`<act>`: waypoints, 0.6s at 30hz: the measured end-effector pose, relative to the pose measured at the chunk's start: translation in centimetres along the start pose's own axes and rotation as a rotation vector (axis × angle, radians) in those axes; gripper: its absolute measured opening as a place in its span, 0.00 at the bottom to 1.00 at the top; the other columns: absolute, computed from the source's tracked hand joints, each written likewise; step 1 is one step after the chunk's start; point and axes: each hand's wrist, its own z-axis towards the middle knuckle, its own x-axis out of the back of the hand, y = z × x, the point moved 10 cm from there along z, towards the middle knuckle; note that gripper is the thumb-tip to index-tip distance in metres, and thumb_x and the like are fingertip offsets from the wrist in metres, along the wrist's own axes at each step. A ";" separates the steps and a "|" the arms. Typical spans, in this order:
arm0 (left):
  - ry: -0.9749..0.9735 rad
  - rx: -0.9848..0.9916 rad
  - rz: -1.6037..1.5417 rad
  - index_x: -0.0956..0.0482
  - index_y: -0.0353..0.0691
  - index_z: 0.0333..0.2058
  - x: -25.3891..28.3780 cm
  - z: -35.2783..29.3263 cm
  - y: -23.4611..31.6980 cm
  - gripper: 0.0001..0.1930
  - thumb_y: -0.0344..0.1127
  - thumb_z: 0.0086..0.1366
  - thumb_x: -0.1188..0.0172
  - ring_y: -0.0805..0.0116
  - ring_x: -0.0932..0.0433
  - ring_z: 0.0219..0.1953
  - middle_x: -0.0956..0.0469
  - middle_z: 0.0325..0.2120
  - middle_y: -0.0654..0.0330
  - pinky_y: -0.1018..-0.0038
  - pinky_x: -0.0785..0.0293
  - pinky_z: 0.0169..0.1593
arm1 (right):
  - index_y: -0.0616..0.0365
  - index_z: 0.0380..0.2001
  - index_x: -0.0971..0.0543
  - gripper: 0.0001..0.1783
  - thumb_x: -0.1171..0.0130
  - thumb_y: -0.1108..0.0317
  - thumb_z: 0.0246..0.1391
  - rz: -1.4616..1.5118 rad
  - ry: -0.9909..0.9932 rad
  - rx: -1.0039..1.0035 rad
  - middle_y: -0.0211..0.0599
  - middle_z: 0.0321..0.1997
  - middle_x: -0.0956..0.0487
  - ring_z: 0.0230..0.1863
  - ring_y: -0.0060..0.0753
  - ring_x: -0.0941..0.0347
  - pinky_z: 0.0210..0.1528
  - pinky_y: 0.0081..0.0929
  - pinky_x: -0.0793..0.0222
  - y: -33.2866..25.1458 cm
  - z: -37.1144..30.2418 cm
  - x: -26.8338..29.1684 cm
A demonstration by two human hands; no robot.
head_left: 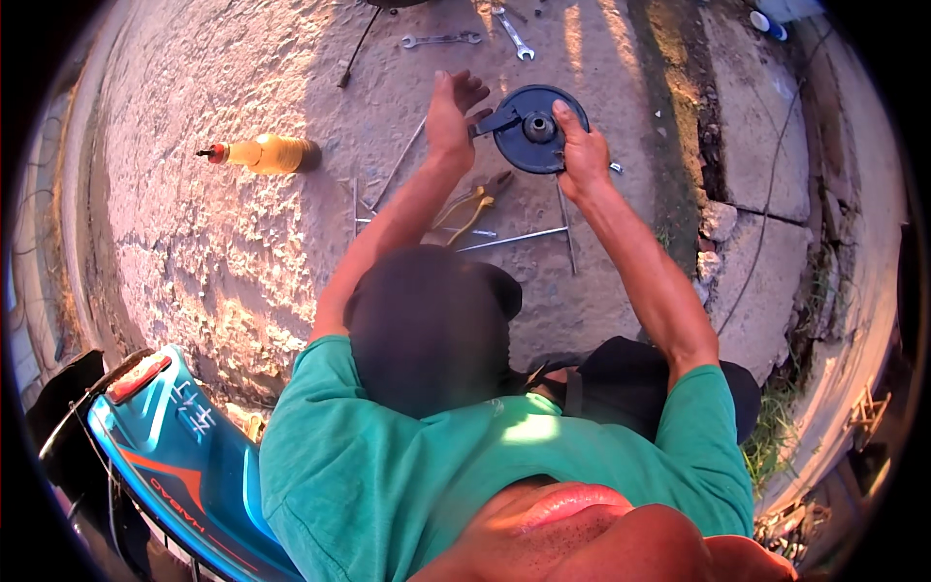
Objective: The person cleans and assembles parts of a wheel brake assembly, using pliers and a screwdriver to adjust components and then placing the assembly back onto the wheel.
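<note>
My right hand (582, 150) grips the rim of a dark round metal plate (529, 126) with a hub in its middle and a short lever arm on its left side. The plate is held up above the concrete ground. My left hand (452, 112) is beside the plate's left edge, fingers spread, near or touching the lever arm; it holds nothing that I can see. Both forearms reach forward from a green shirt.
On the ground lie yellow-handled pliers (470, 206), several thin metal rods (514, 238), two wrenches (441, 40) and a yellow bottle (267, 153) on its side. A blue motorbike panel (179, 456) is at lower left. A crack and grass run along the right.
</note>
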 end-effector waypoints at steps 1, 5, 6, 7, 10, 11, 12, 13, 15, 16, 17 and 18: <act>0.003 0.011 0.004 0.28 0.33 0.61 -0.2 0.0 0.2 0.35 0.62 0.78 0.59 0.55 0.24 0.59 0.23 0.56 0.51 0.56 0.31 0.63 | 0.68 0.52 0.21 0.31 0.23 0.56 0.54 -0.011 0.009 0.013 0.41 0.49 0.17 0.45 0.31 0.19 0.50 0.33 0.20 -0.1 0.2 0.2; -0.021 -0.076 0.117 0.30 0.34 0.64 -1.1 -3.1 -2.2 0.35 0.61 0.78 0.58 0.57 0.31 0.66 0.27 0.61 0.50 0.59 0.35 0.67 | 0.69 0.53 0.21 0.31 0.23 0.58 0.54 0.013 -0.002 0.031 0.41 0.49 0.17 0.45 0.31 0.19 0.51 0.32 0.20 -1.0 -0.4 -1.2; -0.053 -0.041 0.095 0.31 0.35 0.66 -1.2 -3.5 -2.6 0.35 0.61 0.79 0.58 0.58 0.34 0.68 0.29 0.64 0.49 0.58 0.37 0.69 | 0.69 0.53 0.21 0.31 0.23 0.58 0.54 0.002 0.000 0.036 0.41 0.49 0.17 0.45 0.31 0.19 0.51 0.32 0.20 -1.0 -0.6 -1.2; -0.049 -0.030 0.085 0.31 0.35 0.66 -1.2 -3.4 -2.6 0.35 0.61 0.79 0.58 0.58 0.33 0.67 0.29 0.63 0.49 0.58 0.37 0.69 | 0.69 0.53 0.21 0.31 0.23 0.58 0.54 -0.010 0.001 0.041 0.41 0.49 0.17 0.45 0.31 0.19 0.51 0.32 0.20 -1.1 -0.7 -1.1; -0.030 0.000 0.038 0.30 0.33 0.65 -1.2 -2.5 -1.8 0.35 0.61 0.79 0.59 0.56 0.30 0.65 0.27 0.61 0.49 0.57 0.36 0.68 | 0.68 0.53 0.21 0.29 0.24 0.58 0.55 0.028 0.012 0.042 0.40 0.48 0.17 0.46 0.31 0.19 0.50 0.32 0.20 -0.3 -0.4 0.1; -0.011 0.002 0.009 0.30 0.33 0.64 -0.6 -1.5 -0.8 0.35 0.61 0.79 0.59 0.55 0.28 0.64 0.26 0.60 0.49 0.57 0.35 0.67 | 0.68 0.52 0.21 0.29 0.24 0.59 0.55 0.033 -0.006 0.031 0.40 0.48 0.17 0.46 0.31 0.19 0.50 0.32 0.19 -0.3 -0.4 -0.2; 0.007 0.005 -0.021 0.30 0.32 0.64 -0.2 -1.0 -0.1 0.35 0.61 0.79 0.59 0.55 0.27 0.63 0.26 0.60 0.48 0.58 0.35 0.67 | 0.68 0.52 0.21 0.28 0.25 0.59 0.56 0.035 -0.022 0.020 0.40 0.48 0.16 0.46 0.31 0.19 0.50 0.32 0.19 -0.3 -0.5 -0.5; 0.000 0.003 -0.015 0.30 0.32 0.63 -0.2 -0.9 0.4 0.35 0.61 0.79 0.59 0.54 0.26 0.62 0.25 0.59 0.48 0.58 0.35 0.66 | 0.67 0.52 0.21 0.28 0.25 0.59 0.56 0.038 -0.037 0.010 0.40 0.48 0.16 0.46 0.31 0.19 0.50 0.32 0.19 -0.4 -0.6 -0.8; -0.021 0.000 -0.001 0.29 0.31 0.62 -0.8 -0.8 1.0 0.35 0.61 0.79 0.59 0.53 0.25 0.60 0.25 0.58 0.47 0.59 0.34 0.65 | 0.67 0.52 0.20 0.28 0.25 0.59 0.56 0.042 -0.014 -0.001 0.40 0.48 0.16 0.46 0.31 0.19 0.50 0.32 0.19 -0.7 -0.4 -0.8; -0.032 -0.011 0.019 0.30 0.30 0.63 -1.4 -1.4 0.7 0.35 0.60 0.79 0.59 0.54 0.26 0.61 0.25 0.58 0.47 0.58 0.35 0.67 | 0.67 0.52 0.20 0.28 0.25 0.59 0.56 0.043 -0.002 -0.006 0.40 0.48 0.16 0.46 0.31 0.19 0.50 0.32 0.19 -0.8 -0.4 -0.8; -0.039 -0.057 0.045 0.30 0.30 0.63 -1.7 -2.2 0.5 0.35 0.60 0.79 0.59 0.55 0.27 0.61 0.25 0.58 0.47 0.58 0.36 0.68 | 0.67 0.52 0.21 0.28 0.25 0.58 0.56 0.059 -0.012 0.003 0.40 0.48 0.16 0.46 0.31 0.19 0.50 0.32 0.19 -0.9 -0.5 -1.1; -0.044 -0.105 0.068 0.30 0.30 0.64 -1.9 -3.0 -0.2 0.35 0.59 0.79 0.59 0.55 0.27 0.62 0.25 0.58 0.47 0.58 0.36 0.68 | 0.67 0.52 0.21 0.28 0.25 0.58 0.56 0.071 -0.024 0.012 0.40 0.48 0.16 0.46 0.31 0.19 0.50 0.32 0.19 -0.9 -0.4 -1.3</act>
